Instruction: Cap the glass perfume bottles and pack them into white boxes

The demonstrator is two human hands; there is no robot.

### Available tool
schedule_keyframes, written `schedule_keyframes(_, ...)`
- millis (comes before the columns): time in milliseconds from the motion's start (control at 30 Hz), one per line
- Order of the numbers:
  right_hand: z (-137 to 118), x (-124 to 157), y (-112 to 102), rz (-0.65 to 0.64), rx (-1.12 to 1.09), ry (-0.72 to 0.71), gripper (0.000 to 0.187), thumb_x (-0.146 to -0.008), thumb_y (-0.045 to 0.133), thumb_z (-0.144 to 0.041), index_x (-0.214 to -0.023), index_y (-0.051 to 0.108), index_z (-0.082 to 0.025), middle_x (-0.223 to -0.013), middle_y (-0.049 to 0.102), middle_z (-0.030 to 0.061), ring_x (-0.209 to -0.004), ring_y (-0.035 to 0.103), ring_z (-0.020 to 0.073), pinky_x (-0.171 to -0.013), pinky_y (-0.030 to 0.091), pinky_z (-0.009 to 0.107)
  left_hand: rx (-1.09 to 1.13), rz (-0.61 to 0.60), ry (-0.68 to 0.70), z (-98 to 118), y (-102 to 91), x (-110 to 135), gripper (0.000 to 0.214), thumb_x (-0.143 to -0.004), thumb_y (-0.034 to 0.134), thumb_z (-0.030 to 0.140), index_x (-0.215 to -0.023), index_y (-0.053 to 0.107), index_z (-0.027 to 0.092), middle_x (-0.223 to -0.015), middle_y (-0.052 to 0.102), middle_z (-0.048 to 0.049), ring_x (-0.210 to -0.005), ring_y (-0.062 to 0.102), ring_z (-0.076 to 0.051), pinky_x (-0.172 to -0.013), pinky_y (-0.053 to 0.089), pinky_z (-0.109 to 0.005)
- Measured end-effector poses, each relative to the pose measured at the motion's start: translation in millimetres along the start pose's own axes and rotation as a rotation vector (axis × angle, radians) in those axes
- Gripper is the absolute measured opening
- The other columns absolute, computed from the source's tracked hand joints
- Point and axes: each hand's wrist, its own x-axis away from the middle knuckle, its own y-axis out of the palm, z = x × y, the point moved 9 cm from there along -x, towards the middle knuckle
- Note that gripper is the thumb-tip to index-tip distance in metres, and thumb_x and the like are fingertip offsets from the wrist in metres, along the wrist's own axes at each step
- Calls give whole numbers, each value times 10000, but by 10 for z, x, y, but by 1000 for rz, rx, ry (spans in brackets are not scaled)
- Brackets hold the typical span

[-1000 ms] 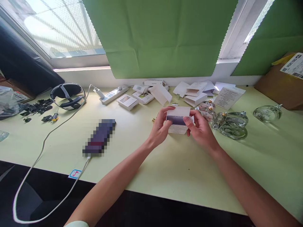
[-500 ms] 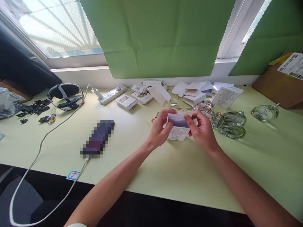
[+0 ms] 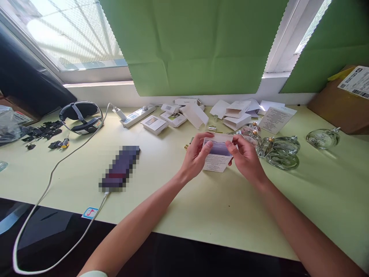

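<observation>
Between my two hands is a small white cardboard box (image 3: 216,162) with printed text on its front and its top end open, showing a shaded inside. My left hand (image 3: 196,156) grips its left side, thumb on the near rim. On the opposite side my right hand (image 3: 244,157) holds it, thumb at the top corner. Just beyond my right hand lie several clear glass perfume bottles (image 3: 286,144). Behind the box, a small metallic cap (image 3: 212,128) rests on the table; other gold pieces are partly hidden by my left hand.
Flattened white cartons (image 3: 238,108) and closed white boxes (image 3: 155,124) line the back of the table. A power strip (image 3: 137,116), a headset (image 3: 83,119) and a phone (image 3: 120,167) with a white cable are on the left. A brown carton (image 3: 343,102) stands at right.
My left thumb has come up onto the box's rim, and the opening shows wider with its back flap standing up. Both hands stay in nearly the same place.
</observation>
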Motion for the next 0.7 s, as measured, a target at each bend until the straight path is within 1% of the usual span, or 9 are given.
schedule_keyframes(100, 11, 7, 28, -24, -16, 4, 209, -902, 618, -443, -888, 563, -242, -831, 517, -12, -634, 530, 117, -458, 463, 232, 8, 11, -9, 5, -2, -1, 271, -969, 479, 437, -1121, 526, 217, -915, 634, -29, -752, 579, -140, -676, 449, -252)
schedule_keyframes(200, 5, 13, 64, -58, -21, -6, 162, -916, 605, -403, -961, 577, -249, -897, 551, -5, -681, 525, 119, -487, 459, 221, 14, 10, -14, -12, -10, 0, 243, -953, 475, 390, -1120, 519, 219, -945, 624, -32, -767, 572, -148, -681, 446, -259)
schedule_keyframes(267, -7, 22, 88, -77, -4, -16, 133, -918, 606, -361, -995, 575, -257, -913, 541, -8, -738, 523, 126, -530, 468, 216, 17, 5, -14, -20, -17, 3, 231, -915, 476, 313, -1123, 516, 220, -960, 614, -30, -769, 554, -149, -683, 437, -260)
schedule_keyframes(367, -30, 40, 132, -107, 24, -32, 127, -901, 627, -290, -1004, 555, -266, -907, 520, -19, -808, 520, 134, -624, 490, 222, 20, -8, -25, -37, -21, 8, 331, -813, 472, 198, -1141, 510, 225, -953, 599, -19, -748, 511, -143, -669, 410, -254)
schedule_keyframes(467, -52, 49, 152, -115, 35, -45, 142, -896, 629, -261, -1010, 544, -267, -909, 524, -23, -820, 519, 135, -671, 490, 232, 11, -7, -37, -46, -26, 8, 377, -770, 466, 177, -1142, 505, 228, -963, 601, -20, -751, 501, -146, -671, 405, -258)
schedule_keyframes(600, -46, 36, 114, -86, 49, -26, 151, -916, 604, -330, -1045, 568, -260, -931, 544, -9, -792, 525, 137, -608, 467, 233, 36, -10, -13, -17, -9, 8, 309, -827, 486, 251, -1134, 508, 225, -958, 602, -28, -768, 520, -153, -692, 431, -265)
schedule_keyframes(700, -50, 25, 52, -37, 31, -20, 195, -937, 559, -404, -1044, 592, -244, -890, 542, -6, -685, 503, 120, -531, 434, 236, 58, -31, -3, 2, 20, 15, 306, -837, 486, 260, -1141, 503, 230, -934, 591, -28, -772, 538, -159, -699, 459, -275)
